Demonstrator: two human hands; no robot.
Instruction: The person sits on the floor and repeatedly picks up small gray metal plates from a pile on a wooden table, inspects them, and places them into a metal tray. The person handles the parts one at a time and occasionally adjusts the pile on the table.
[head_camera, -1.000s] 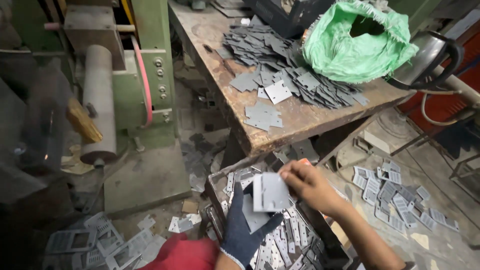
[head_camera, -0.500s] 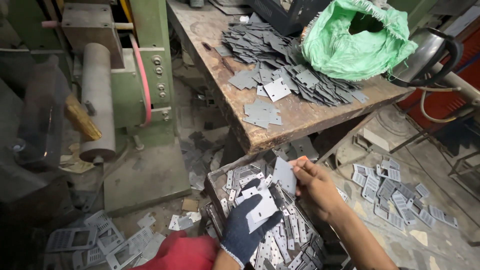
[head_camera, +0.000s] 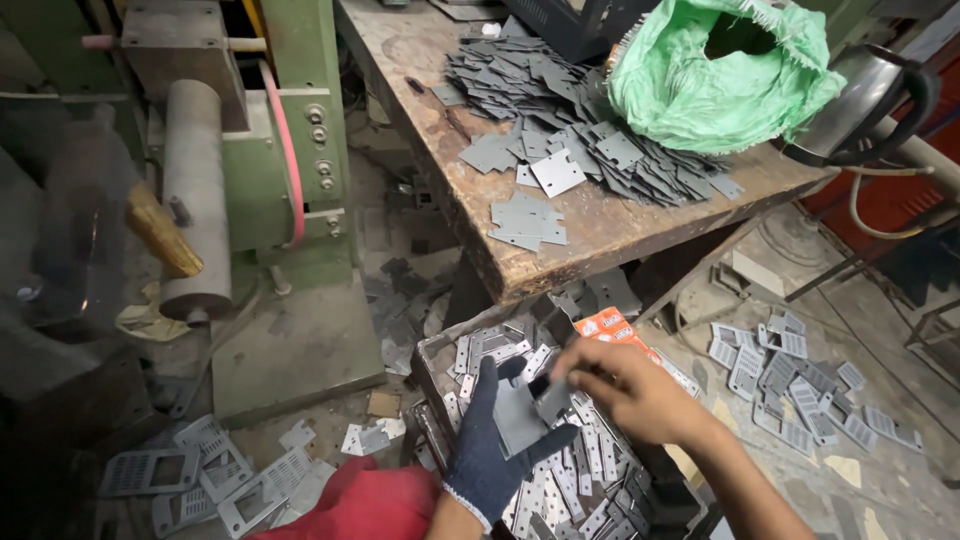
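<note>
Green metal machine with grey cylindrical roller stands left, floor level. Worn brown wooden worktop upper centre, carrying a big heap of dark grey flat metal plates and a crumpled green plastic bag; shiny metal kettle at the worktop's right edge. Below the worktop's front edge, a dark crate packed with slotted silvery metal strips; orange printed card at its far rim. More perforated grey plates scattered on floor right and lower left.

Left hand, in a dark blue knit glove with red sleeve below, is over the crate, fingers spread wide, small grey flat metal plate resting against its palm. Right hand, bare, fingers pinched on the same plate's upper right edge, just beside the gloved fingers. Plate sits above the crate's contents, tilted, held between both hands.
</note>
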